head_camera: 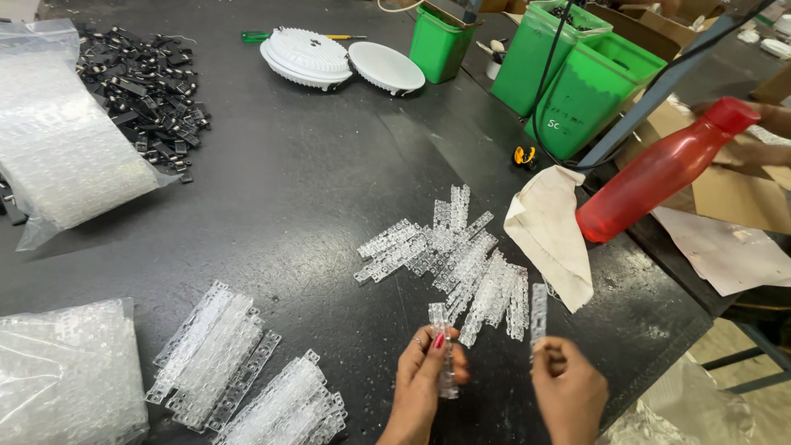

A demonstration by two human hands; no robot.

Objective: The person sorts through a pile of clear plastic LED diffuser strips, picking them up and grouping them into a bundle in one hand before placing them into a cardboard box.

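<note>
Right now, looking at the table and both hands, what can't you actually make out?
- Left hand: wrist cut off by the bottom edge; its fingers hide the middle of the clear plastic strip it holds.
- Right hand: its back hides the lower end of the second clear strip.
- Green bins: contents hidden by their walls.
- Black clips: too small to identify.

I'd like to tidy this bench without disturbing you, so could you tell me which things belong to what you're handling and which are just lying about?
In use:
- clear plastic strip in the left hand
- clear strip in the right hand
- loose strip pile
- stacked strips

Lying about:
- red bottle
- cloth
- green bins
- white round discs
- black parts
</note>
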